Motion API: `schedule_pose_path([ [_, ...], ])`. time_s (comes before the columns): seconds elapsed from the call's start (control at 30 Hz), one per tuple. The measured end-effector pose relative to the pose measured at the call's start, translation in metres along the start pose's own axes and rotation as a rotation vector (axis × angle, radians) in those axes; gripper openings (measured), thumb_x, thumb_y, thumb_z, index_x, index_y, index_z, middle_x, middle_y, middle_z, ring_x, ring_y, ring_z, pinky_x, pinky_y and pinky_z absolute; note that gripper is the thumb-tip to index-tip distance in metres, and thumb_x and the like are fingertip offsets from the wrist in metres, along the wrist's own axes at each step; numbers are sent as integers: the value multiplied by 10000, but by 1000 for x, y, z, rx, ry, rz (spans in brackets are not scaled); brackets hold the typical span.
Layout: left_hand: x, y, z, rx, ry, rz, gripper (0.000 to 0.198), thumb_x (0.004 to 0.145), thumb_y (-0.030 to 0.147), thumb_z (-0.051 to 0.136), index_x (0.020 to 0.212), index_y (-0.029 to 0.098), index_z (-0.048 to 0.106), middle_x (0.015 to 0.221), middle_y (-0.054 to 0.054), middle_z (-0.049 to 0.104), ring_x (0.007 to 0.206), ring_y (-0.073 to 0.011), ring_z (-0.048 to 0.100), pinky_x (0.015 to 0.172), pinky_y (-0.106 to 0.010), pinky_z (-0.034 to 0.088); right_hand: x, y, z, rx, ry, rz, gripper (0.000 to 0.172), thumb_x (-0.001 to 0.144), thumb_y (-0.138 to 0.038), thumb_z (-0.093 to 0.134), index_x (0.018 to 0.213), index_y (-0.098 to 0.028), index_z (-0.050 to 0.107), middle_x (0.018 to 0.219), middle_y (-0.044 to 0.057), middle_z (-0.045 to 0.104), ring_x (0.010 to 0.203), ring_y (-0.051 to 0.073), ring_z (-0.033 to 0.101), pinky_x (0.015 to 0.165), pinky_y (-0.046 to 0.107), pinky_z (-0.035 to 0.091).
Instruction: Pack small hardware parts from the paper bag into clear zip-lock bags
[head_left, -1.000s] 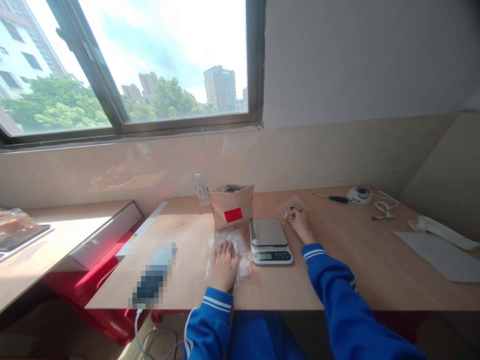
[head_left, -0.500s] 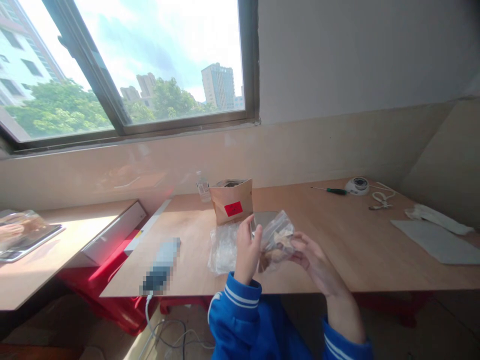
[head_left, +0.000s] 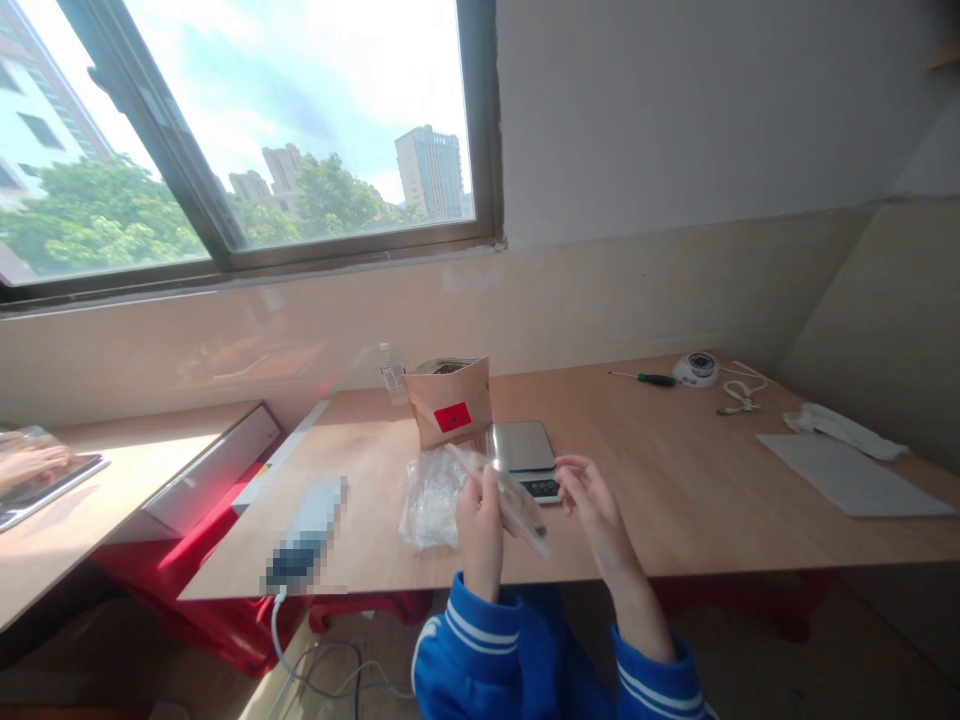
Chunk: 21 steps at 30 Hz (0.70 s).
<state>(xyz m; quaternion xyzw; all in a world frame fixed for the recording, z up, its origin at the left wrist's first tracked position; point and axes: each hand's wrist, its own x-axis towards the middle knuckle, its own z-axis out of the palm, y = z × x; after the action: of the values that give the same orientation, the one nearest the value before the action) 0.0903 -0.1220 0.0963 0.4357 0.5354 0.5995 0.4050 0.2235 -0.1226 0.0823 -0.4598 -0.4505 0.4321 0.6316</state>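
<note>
Two hands are mine here, both raised low in the middle of the frame above the near edge of the counter (head_left: 675,520). My left hand (head_left: 480,530) has its grip clamped on a small clear plastic bag (head_left: 504,492), which tilts from upper left down to lower right and is blurred, so I cannot make out what is in it. My right hand (head_left: 592,500) is just beside the bag's right side with its fingers curled and slightly apart; I cannot tell whether they touch the plastic. My blue sleeves with white stripes are cut off by the bottom edge.

One digital scale (head_left: 523,452) sits behind the bag, its display partly hidden by the bag and my fingers. One brown paper pouch (head_left: 448,405) with a red label stands upright just left of the scale, and one small clear bottle (head_left: 392,372) is behind it, partly covered. One crumpled heap of clear bags (head_left: 431,495) lies left of my left hand; how many it holds I cannot count. One blurred-out patch covers something at lower left. In the upper right lie one green-handled screwdriver (head_left: 646,378), one small round white device (head_left: 695,368) and one white cable (head_left: 739,398).
</note>
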Motion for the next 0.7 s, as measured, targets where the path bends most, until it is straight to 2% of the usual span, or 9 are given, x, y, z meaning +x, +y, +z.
schedule_pose_path([
  [0.1, -2, -1, 9, 20, 17, 12, 421, 784, 589, 499, 670, 183, 491, 600, 10, 496, 604, -134, 490, 567, -250, 383, -11, -12, 20, -192, -201, -125, 241, 857, -412, 521, 939, -201, 603, 841, 26, 582, 729, 141, 559, 656, 247, 476],
  [0.17, -5, -1, 13, 22, -16, 44, 393, 815, 565, 472, 729, 185, 519, 678, -11, 539, 685, -158, 528, 636, -269, 411, -17, -19, 28, -274, -251, -205, 225, 873, -387, 502, 952, -205, 607, 882, 35, 574, 765, 149, 567, 706, 262, 485],
  [0.27, -11, 0, 16, 58, -107, 125, 357, 864, 524, 416, 771, 192, 511, 729, -15, 532, 734, -163, 522, 690, -284, 411, -19, -22, 25, -324, -234, -265, 201, 870, -379, 517, 908, -204, 609, 895, 37, 567, 778, 148, 580, 726, 255, 490],
  [0.4, -18, 0, 21, 92, -231, 213, 306, 903, 454, 380, 759, 195, 457, 720, 4, 476, 718, -139, 481, 698, -268, 396, -16, -19, 8, -354, -202, -284, 226, 886, -379, 501, 806, -194, 603, 852, 41, 592, 794, 155, 601, 727, 244, 492],
  [0.53, -21, -2, 30, 96, -238, 249, 289, 911, 416, 377, 727, 197, 421, 680, 16, 434, 658, -122, 450, 649, -249, 388, -17, -21, 2, -399, -154, -303, 246, 904, -363, 463, 853, -192, 633, 880, 57, 626, 804, 165, 620, 710, 245, 501],
  [0.7, -23, -6, 35, 101, -290, 318, 250, 909, 369, 386, 745, 193, 454, 705, 0, 492, 664, -120, 482, 650, -242, 409, -20, -18, -4, -424, -74, -298, 258, 888, -362, 472, 863, -185, 659, 873, 66, 666, 796, 177, 644, 695, 249, 512],
])
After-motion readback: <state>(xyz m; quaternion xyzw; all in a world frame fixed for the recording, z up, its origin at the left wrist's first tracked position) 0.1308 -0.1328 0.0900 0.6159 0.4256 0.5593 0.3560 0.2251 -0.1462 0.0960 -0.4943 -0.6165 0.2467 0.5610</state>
